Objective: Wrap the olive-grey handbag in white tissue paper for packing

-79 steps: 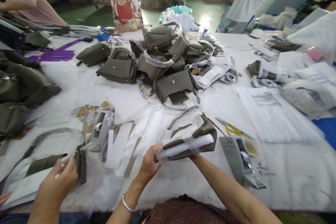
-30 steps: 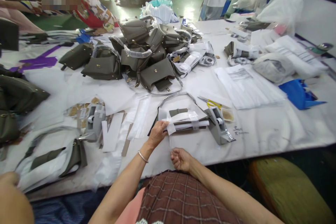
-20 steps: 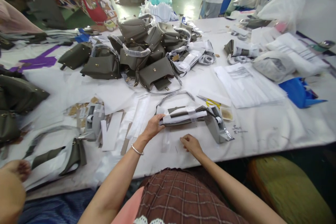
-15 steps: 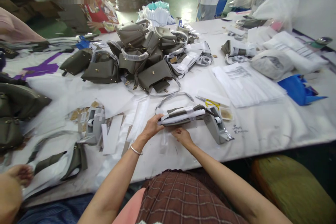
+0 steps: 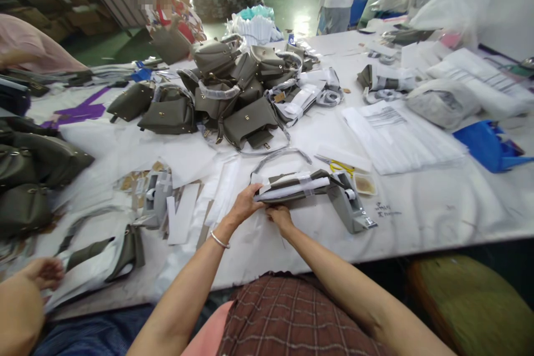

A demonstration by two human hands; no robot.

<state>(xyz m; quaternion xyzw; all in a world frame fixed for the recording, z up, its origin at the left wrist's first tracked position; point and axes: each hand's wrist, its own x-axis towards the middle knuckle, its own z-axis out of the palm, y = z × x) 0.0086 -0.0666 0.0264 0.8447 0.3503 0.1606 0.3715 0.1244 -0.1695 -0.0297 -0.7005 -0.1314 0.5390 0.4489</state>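
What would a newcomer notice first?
The heap of olive-grey handbags in the middle of the white table. Next, nearer, the bare left hand gripping a dark handbag with white wrapping. Yellow-handled scissors lie just beyond the grey tape dispenser at right.

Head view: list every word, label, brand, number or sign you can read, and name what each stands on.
No text is legible.
Handwriting on the white table cover: too blurred.
Printed lines on the white plastic stack: too small.
Dark lines on the farther white packets: too blurred.
Gold emblem on a piled handbag: too small.
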